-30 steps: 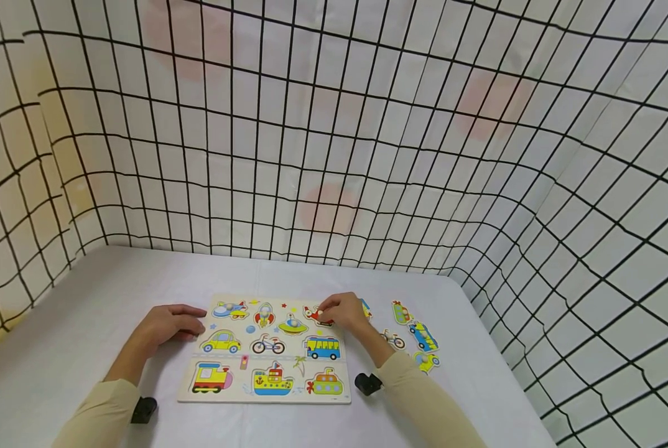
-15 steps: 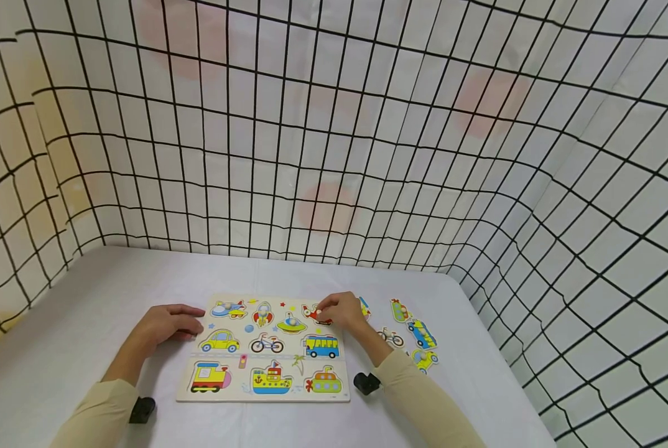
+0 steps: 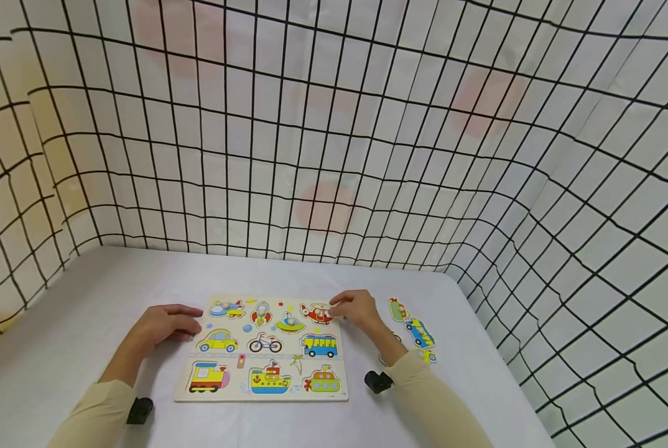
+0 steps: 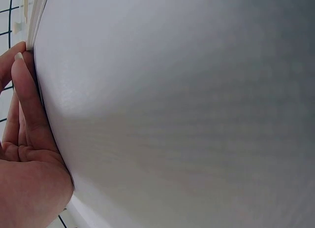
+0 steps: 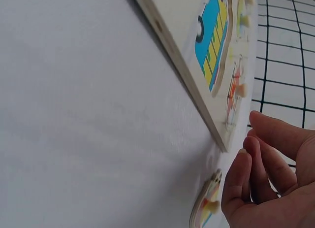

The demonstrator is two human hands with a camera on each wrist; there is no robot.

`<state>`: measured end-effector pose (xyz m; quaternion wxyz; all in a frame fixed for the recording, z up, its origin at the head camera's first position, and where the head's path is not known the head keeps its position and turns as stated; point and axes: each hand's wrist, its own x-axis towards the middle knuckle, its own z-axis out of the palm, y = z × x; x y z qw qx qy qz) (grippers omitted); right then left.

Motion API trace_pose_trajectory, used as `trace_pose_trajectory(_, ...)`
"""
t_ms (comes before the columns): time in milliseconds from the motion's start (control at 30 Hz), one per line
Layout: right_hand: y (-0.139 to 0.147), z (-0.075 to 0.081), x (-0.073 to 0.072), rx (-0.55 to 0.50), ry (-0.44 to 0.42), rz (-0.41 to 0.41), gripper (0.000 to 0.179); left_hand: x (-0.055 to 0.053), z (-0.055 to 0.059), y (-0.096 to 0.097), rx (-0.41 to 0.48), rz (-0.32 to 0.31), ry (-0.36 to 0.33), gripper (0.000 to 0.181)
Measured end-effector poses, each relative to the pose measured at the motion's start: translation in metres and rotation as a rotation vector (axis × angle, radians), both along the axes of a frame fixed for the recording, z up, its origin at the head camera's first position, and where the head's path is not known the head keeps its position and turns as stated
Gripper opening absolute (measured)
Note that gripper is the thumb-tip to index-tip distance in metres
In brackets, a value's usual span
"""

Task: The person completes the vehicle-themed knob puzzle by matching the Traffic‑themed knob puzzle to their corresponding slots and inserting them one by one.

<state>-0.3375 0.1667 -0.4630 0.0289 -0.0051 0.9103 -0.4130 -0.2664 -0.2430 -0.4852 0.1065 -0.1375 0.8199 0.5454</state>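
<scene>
A wooden peg puzzle board with vehicle pictures lies flat on the white table. Its helicopter piece sits in the top right spot, and its wooden knob stands up in the right wrist view. Just right of that piece hovers my right hand, fingers loosely bent, nothing between thumb and fingertips. My left hand rests beside the board's left edge, fingers extended with the tips at the rim. Plane, rocket and flying saucer pieces fill the other top spots.
Loose pieces lie right of the board: a submarine, a bus and a car partly behind my right forearm. Another knobbed piece lies beneath my right hand. Black netting surrounds the table's back and sides.
My right hand has let go of the helicopter piece and moved slightly right, uncovering it. The right forearm now covers more of the loose pieces. My left hand stays put.
</scene>
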Motion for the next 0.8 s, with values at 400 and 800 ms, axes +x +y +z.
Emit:
trace_pose_trajectory(400, 0.038, 0.007, 0.001, 0.007, -0.012, -0.005, 0.019, 0.003, 0.003, 0.001, -0.008, -0.017, -0.008, 0.054)
trace_pose_trajectory(800, 0.086, 0.017, 0.012, 0.021, -0.029, -0.006, 0.023, 0.001, 0.004, -0.001, -0.010, -0.022, -0.019, 0.056)
